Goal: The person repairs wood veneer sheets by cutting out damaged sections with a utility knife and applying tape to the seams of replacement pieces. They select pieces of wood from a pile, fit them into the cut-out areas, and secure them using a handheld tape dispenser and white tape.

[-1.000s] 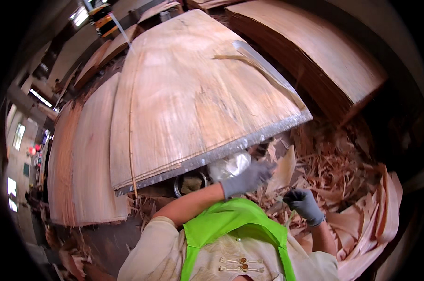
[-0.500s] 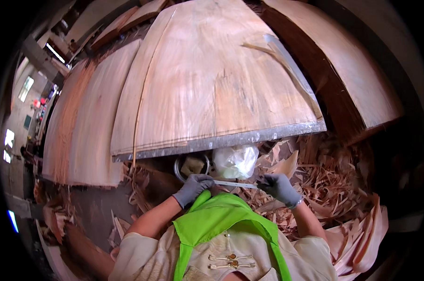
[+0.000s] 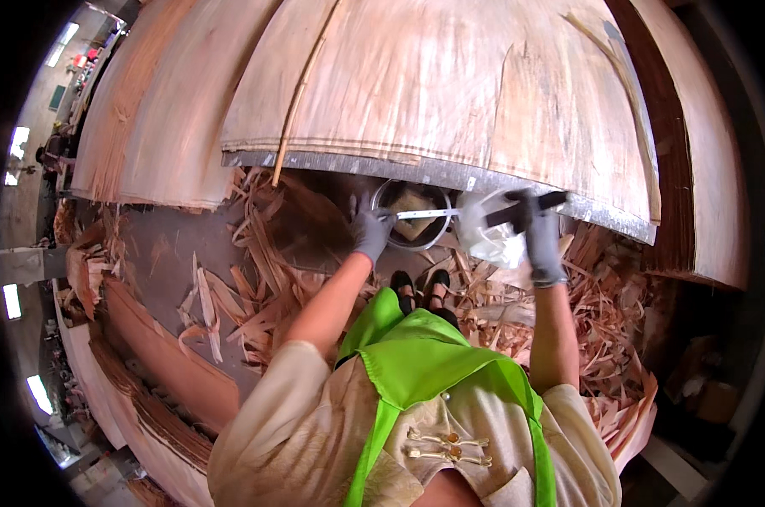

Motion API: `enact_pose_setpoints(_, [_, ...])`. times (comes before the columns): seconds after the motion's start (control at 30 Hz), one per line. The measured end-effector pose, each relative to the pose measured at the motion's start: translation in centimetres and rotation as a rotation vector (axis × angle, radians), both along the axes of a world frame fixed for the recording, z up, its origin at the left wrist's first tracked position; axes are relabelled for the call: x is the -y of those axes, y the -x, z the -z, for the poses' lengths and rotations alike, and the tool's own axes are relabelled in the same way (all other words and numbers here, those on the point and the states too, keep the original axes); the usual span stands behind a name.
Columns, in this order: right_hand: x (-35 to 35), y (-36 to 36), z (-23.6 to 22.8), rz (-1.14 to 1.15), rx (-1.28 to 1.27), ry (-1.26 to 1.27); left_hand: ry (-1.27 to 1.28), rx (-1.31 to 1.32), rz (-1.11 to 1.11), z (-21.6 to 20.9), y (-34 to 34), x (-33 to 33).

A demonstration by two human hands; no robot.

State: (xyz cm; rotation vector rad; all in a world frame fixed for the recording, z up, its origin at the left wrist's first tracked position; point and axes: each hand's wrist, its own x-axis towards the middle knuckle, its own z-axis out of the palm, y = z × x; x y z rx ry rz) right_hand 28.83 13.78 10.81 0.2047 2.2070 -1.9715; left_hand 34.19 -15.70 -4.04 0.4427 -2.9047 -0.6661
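Note:
My left hand (image 3: 371, 230), in a grey glove, is closed on one end of a narrow, flat, whitish strip (image 3: 429, 214) with small marks along it. The strip stretches level to the right across a round metal-rimmed bucket (image 3: 385, 239), which has a tan, sponge-like block (image 3: 413, 226) inside. My right hand (image 3: 541, 241), also gloved in grey, grips a black bar-shaped object (image 3: 526, 209), smeared by motion. Whether the strip joins that object cannot be made out. Beside the right hand is a crumpled clear plastic bag (image 3: 490, 241), partly behind the strip's far end.
A broad stack of wood veneer sheets (image 3: 416, 76) with a grey metal front edge (image 3: 450, 173) lies ahead. More veneer stacks stand left (image 3: 179, 101) and right (image 3: 716, 144). Veneer scraps (image 3: 602, 321) litter the floor around my feet (image 3: 420, 287).
Both hands have moved forward, out from my apron toward the stack's front edge, with the strip now over the bucket. The black object shows more fully. My view has tilted down and shifted.

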Motion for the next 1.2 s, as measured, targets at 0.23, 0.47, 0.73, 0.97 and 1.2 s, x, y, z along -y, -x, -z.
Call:
enact_pose_setpoints(0.23, [10.7, -4.0, 12.7, -0.004, 0.237, 0.004, 0.136, 0.11, -0.06, 1.7, 2.4, -1.6])
enact_pose_setpoints(0.47, [14.5, -3.4, 17.6, 0.003, -0.026, -0.271, 0.166, 0.105, -0.096, 2.1, 2.5, -1.9])
enact_pose_setpoints(0.73, [14.5, -3.3, 18.6, -0.002, -0.145, -0.212, -0.159, -0.117, -0.271, 1.0, -5.5, 14.1])
enact_pose_setpoints(0.97, [15.9, -3.3, 14.0, -0.007, -0.391, -0.507, 0.026, 0.038, -0.581, -6.8, -20.4, 32.6])
enact_pose_setpoints(1.2, [20.4, -6.7, -0.7, -0.743, -0.348, 0.115, -0.499, 0.035, 0.136, -19.4, -8.9, 8.4])
